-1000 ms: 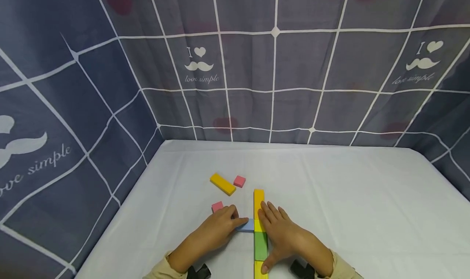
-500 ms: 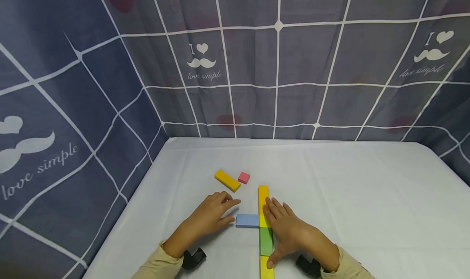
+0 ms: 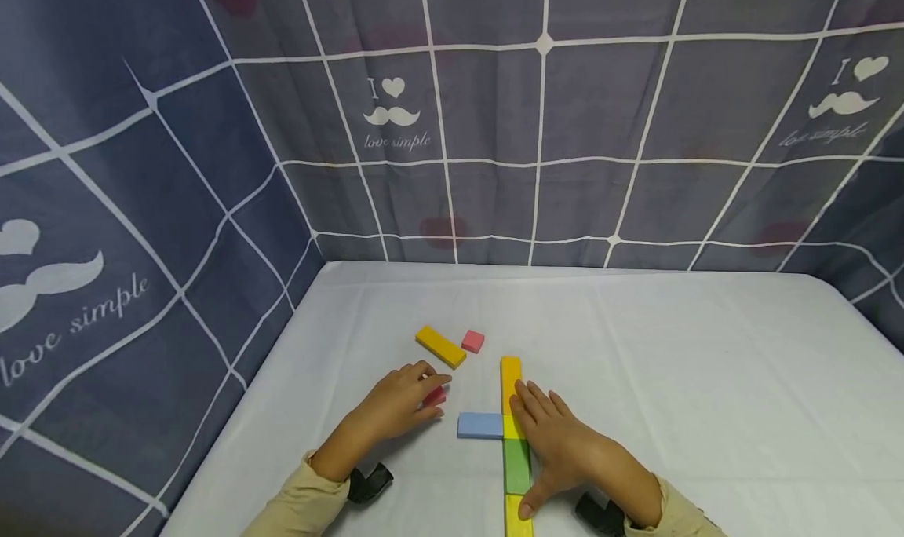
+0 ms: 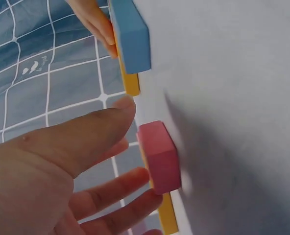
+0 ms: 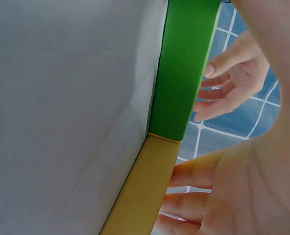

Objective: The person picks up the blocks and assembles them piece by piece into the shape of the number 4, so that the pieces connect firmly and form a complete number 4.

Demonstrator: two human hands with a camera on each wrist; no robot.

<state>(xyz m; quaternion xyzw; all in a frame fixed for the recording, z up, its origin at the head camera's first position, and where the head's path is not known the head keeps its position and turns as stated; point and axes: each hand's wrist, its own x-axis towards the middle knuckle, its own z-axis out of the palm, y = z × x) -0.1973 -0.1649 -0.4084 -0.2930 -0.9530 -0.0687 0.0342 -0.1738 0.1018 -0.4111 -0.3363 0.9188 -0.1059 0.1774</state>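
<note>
Beside the pink block (image 3: 435, 396), my left hand (image 3: 397, 402) has its thumb held apart from it. In the left wrist view the fingertips are at the near pink block's (image 4: 159, 156) far side; I cannot tell if they touch. My right hand (image 3: 561, 447) lies with straight fingers along a row of end-to-end blocks, its thumb on the nearest yellow block (image 3: 519, 517). That row also has a green block (image 3: 517, 466), a short yellow block (image 3: 513, 427) and a longer yellow block (image 3: 511, 380). A blue block (image 3: 480, 425) juts leftward from the row.
Farther back on the white-covered table (image 3: 671, 348) lie a loose yellow block (image 3: 441, 347) and another pink block (image 3: 473, 341). A grey-blue checked curtain (image 3: 487, 129) rises behind the table and along its left side.
My left hand has left the blue block and shifted left to the near pink block. My right hand keeps its place on the row. The head view has shifted slightly.
</note>
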